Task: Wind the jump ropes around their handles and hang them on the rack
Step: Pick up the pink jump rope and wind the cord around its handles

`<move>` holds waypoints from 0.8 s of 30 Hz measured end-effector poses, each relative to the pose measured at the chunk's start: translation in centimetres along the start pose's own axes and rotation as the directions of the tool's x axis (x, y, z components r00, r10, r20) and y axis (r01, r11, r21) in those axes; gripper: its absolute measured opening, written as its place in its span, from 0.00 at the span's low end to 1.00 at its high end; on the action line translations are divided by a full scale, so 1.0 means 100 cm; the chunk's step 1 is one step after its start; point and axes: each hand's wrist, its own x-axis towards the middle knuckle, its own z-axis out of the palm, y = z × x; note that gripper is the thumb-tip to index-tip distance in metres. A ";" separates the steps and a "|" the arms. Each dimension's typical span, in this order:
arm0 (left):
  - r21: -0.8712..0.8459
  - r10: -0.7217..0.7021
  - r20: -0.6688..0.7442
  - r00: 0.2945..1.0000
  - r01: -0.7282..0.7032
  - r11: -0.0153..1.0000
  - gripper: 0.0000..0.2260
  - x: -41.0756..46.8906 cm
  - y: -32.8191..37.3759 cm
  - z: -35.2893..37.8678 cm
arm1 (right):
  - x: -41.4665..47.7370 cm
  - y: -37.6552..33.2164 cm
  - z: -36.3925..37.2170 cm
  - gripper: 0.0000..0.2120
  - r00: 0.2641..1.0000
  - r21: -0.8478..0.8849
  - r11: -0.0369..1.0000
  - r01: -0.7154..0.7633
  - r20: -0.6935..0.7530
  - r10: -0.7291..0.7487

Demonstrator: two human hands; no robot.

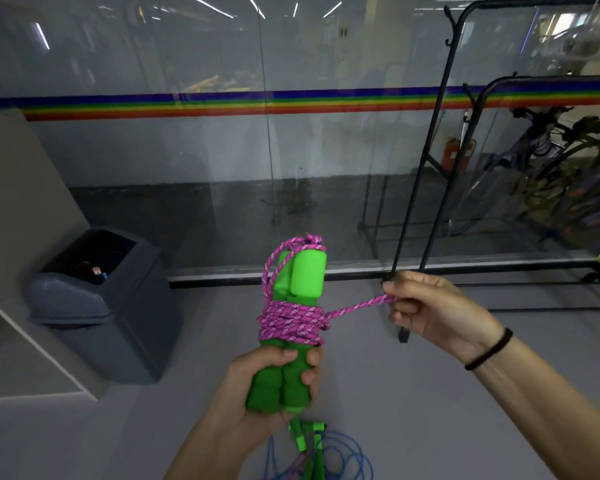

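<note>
My left hand grips the lower ends of two green jump-rope handles, held upright side by side. A pink braided rope is wound in many turns around their middle, and a loop rises over the handle tops. My right hand pinches the free end of that pink rope, pulled taut to the right of the handles. On the floor below lie more ropes, a blue one with thin green handles. The black metal rack stands at the right behind my right hand.
A dark grey bin stands at the left on the floor. A glass wall with a rainbow stripe runs across the back. Bicycles are parked behind the glass at the right. A grey slanted panel rises at the far left.
</note>
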 end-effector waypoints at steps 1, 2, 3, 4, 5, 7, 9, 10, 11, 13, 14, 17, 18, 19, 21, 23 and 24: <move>-0.017 -0.024 -0.011 1.000 0.024 1.000 0.15 0.003 0.001 -0.003 | 0.001 0.002 0.003 0.21 0.999 -0.003 0.999 0.039 0.006 -0.039; -0.019 -0.060 -0.028 0.998 0.060 0.998 0.19 0.008 0.001 -0.008 | 0.001 0.003 0.007 0.20 0.997 -0.003 0.998 0.070 0.016 -0.070; -0.001 -0.103 -0.047 0.994 0.103 0.995 0.21 0.012 0.001 -0.012 | 0.003 0.003 0.012 0.16 0.995 -0.001 0.996 0.090 0.033 -0.090; 0.033 -0.136 -0.057 0.989 0.138 0.990 0.22 0.017 0.002 -0.016 | 0.004 0.002 0.019 0.12 0.993 -0.002 0.995 0.101 0.057 -0.101; 0.066 -0.163 -0.063 0.985 0.167 0.984 0.22 0.021 0.002 -0.019 | 0.006 0.001 0.026 0.09 0.991 -0.011 0.994 0.110 0.077 -0.108; 0.116 -0.182 -0.125 0.975 0.196 0.974 0.16 0.030 0.001 -0.028 | 0.009 0.003 0.039 0.11 0.989 -0.038 0.992 0.119 0.093 -0.115; 0.190 -0.152 -0.231 0.961 0.198 0.962 0.13 0.039 -0.004 -0.039 | 0.011 0.009 0.049 0.11 0.991 -0.031 0.993 0.110 0.081 -0.107; 0.257 -0.131 -0.264 0.956 0.200 0.945 0.13 0.041 -0.005 -0.043 | 0.012 0.012 0.051 0.10 0.991 -0.022 0.994 0.109 0.076 -0.107; 0.331 -0.109 -0.286 0.952 0.204 0.921 0.15 0.045 -0.006 -0.047 | 0.013 0.016 0.053 0.10 0.992 -0.019 0.994 0.108 0.072 -0.106; 0.450 -0.067 -0.303 0.951 0.204 0.869 0.23 0.050 -0.006 -0.051 | 0.016 0.025 0.055 0.11 0.994 -0.034 0.994 0.102 0.054 -0.100; 0.502 -0.033 -0.326 0.945 0.203 0.841 0.26 0.054 -0.005 -0.052 | 0.019 0.029 0.054 0.12 0.995 -0.049 0.994 0.094 0.041 -0.092; 0.698 0.209 -0.406 0.890 0.154 0.699 0.28 0.068 0.000 -0.045 | 0.024 0.031 0.051 0.12 0.997 -0.095 0.993 0.077 -0.002 -0.078; 0.756 0.302 -0.366 0.880 0.092 0.648 0.28 0.074 0.003 -0.041 | 0.026 0.030 0.048 0.13 0.996 -0.099 0.992 0.081 -0.026 -0.084; 0.793 0.366 -0.299 0.881 0.016 0.610 0.27 0.080 0.007 -0.036 | 0.028 0.029 0.045 0.13 0.994 -0.099 0.991 0.088 -0.060 -0.094; 0.830 0.421 -0.154 0.894 -0.113 0.546 0.25 0.096 0.012 -0.029 | 0.034 0.026 0.036 0.13 0.985 -0.096 0.990 0.099 -0.131 -0.111; 0.844 0.415 -0.045 0.909 -0.188 0.503 0.20 0.113 0.014 -0.019 | 0.042 0.024 0.025 0.13 0.976 -0.105 0.988 0.112 -0.173 -0.129; 0.843 0.417 -0.004 0.909 -0.221 0.490 0.15 0.123 0.015 -0.014 | 0.046 0.023 0.019 0.13 0.973 -0.109 0.986 0.122 -0.182 -0.140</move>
